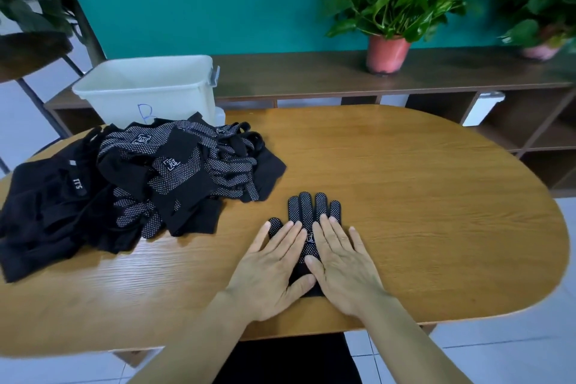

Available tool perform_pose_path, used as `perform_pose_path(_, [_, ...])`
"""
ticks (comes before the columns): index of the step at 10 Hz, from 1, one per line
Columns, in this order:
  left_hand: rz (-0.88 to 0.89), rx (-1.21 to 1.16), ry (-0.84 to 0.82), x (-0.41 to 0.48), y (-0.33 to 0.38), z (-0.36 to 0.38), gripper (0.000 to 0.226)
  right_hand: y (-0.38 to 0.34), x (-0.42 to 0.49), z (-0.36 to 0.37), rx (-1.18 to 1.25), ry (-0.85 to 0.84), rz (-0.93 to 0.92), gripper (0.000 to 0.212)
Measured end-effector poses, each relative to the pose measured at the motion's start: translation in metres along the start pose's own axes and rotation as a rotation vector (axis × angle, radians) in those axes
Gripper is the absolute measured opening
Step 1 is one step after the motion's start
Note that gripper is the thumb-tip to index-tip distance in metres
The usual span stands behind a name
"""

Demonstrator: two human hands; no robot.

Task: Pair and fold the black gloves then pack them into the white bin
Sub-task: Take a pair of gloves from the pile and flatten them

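Head view, nearest first: both hands lie flat, palms down, side by side on a single black glove (313,212) spread on the wooden worktop (420,196). The left hand (274,268) has its fingers straight and slightly spread, pressing the glove's left half, its thumb lying across the cuff. The right hand (343,262) is likewise flat with straight fingers on the right half, its thumb touching the glove's middle. Neither hand curls round anything. The glove lies with its dotted side up, fingers pointing away from the person, its fingertips and thumb showing beyond the hands.

Farther off to the left sits a loose pile of black gloves (187,165), with dark folded cloth (53,212) beside it at the worktop's left end. Behind the pile, at the far edge, stands the white bin (146,87), marked with a blue letter. Beyond, a low wooden shelf (311,75) carries a potted plant (389,9) against a teal wall.
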State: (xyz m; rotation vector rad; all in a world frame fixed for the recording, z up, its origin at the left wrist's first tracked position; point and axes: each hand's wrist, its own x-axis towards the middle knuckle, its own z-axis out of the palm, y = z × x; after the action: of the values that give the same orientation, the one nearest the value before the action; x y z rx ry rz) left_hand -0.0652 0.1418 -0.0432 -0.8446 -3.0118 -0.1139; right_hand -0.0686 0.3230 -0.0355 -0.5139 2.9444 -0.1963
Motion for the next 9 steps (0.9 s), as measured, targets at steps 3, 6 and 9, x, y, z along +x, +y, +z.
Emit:
perform_pose_path(3, [-0.041, -0.094, 0.192, -0.019, -0.019, -0.023, 0.073, -0.025, 0.007, -0.024, 0.055, 0.282, 0.023, 0.087])
perform_pose_path(6, [-0.096, -0.108, 0.485, -0.054, -0.067, -0.053, 0.051, -0.08, 0.033, -0.038, -0.022, 0.717, -0.167, 0.033])
perform_pose_path(9, [-0.274, -0.06, 0.564, -0.067, -0.154, -0.082, 0.044, -0.129, 0.094, -0.063, 0.029, 0.718, -0.291, 0.034])
